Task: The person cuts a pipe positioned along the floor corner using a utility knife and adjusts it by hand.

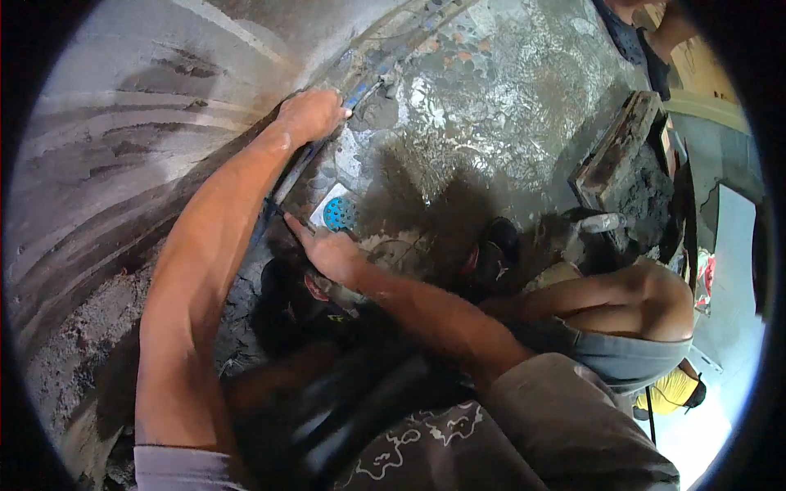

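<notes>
A long thin strip with blue and grey parts (pixel 357 96) lies along the foot of the wall. My left hand (pixel 311 114) is closed on it, knuckles up. Nearer to me, my right hand (pixel 332 252) is by the strip's lower end, its index finger stretched along a thin dark edge and its other fingers curled round something I cannot make out. Just beyond the right hand, a round blue drain cover (pixel 339 213) sits in a pale square frame. Pebbles and grey wet mortar (pixel 379 110) lie around the strip.
The curved wall (pixel 123 123) is streaked with mortar. Wet patterned floor (pixel 491 106) stretches ahead. At the right stands a wooden box (pixel 618 151) holding grey mortar, with a pale-handled tool (pixel 602 222) near it. A person in yellow (pixel 667 391) and another person's leg (pixel 673 33) are farther off.
</notes>
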### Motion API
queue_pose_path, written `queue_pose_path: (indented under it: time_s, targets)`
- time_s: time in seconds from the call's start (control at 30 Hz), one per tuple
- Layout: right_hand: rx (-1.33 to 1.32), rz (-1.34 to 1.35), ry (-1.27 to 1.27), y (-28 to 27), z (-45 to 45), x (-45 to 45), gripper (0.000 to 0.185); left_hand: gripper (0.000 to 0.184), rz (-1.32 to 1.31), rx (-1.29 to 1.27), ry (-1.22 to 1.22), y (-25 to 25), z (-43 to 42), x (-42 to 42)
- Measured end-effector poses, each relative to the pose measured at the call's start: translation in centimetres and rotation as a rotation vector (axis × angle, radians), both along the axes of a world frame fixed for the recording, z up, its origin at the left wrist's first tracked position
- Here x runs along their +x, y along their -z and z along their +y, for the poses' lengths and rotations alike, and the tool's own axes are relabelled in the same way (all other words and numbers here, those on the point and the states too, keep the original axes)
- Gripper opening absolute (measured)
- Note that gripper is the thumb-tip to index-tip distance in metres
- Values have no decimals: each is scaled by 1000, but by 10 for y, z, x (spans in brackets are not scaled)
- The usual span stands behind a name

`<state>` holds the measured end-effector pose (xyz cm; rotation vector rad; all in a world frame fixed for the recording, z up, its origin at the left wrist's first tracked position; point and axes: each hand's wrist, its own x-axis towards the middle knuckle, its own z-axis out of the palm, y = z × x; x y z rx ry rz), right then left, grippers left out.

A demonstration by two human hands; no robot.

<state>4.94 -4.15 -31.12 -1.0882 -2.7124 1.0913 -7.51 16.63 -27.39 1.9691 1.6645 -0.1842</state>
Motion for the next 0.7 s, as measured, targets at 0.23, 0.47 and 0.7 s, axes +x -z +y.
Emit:
queue_pose_path:
  time_s: [0.23, 0.47, 0.7]
  targets:
    - [-206, -195, -74, -12, 2, 1, 81, 44, 15, 18, 94, 13, 2, -7]
    - [-44, 14, 5, 10, -5, -26, 83, 43, 49, -11, 78, 17, 0, -3]
    - [-139, -24, -18, 7, 12, -29, 86, 37, 31, -99, 78, 14, 9, -7]
